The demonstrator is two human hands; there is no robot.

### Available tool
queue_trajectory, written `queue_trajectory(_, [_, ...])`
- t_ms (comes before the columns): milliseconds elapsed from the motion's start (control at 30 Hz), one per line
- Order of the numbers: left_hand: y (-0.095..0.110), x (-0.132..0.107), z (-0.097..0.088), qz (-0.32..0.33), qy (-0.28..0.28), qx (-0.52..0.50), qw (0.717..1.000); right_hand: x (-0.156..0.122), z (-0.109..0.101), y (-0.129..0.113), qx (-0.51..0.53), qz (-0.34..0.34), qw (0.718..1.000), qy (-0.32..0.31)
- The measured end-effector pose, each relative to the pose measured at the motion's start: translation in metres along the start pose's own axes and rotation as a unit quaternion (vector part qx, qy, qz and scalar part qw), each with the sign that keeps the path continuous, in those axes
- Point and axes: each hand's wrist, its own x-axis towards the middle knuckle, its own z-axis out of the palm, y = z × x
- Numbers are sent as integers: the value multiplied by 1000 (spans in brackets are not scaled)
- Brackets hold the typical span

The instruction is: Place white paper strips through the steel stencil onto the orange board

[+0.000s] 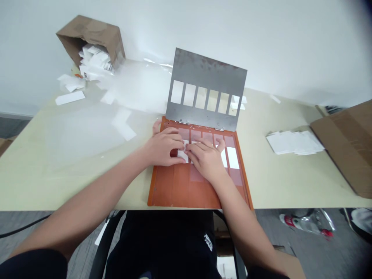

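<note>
An orange board [171,186] lies at the front of the table, with a grey metal lid [209,69] hinged up at its back. The lid has a row of rectangular cut-outs. My left hand [164,147] is on the board's left side, thumb and fingers closed around a small white card [183,156]. From the other side, my right hand [206,155] has its thumb and forefinger pinched at the same card's edge, its other fingers spread over the board. Another white card [233,157] lies flat on the right, and one beside it is partly covered by my right hand.
A cardboard box [93,31] full of white paper pieces [97,62] lies on its side at the back left. Clear plastic sheeting [87,135] covers the table's left part. A stack of white cards [295,142] is beside a larger cardboard box [348,143] at right.
</note>
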Motion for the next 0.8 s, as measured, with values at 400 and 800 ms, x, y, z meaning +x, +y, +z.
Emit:
queue_trajectory(400, [6, -1, -2, -79, -20, -2, 997, -1, 3, 0, 59, 37, 997, 15])
queue_trajectory(800, [79, -27, 15, 22, 90, 223, 970, 0, 3, -1, 67, 61, 996, -8])
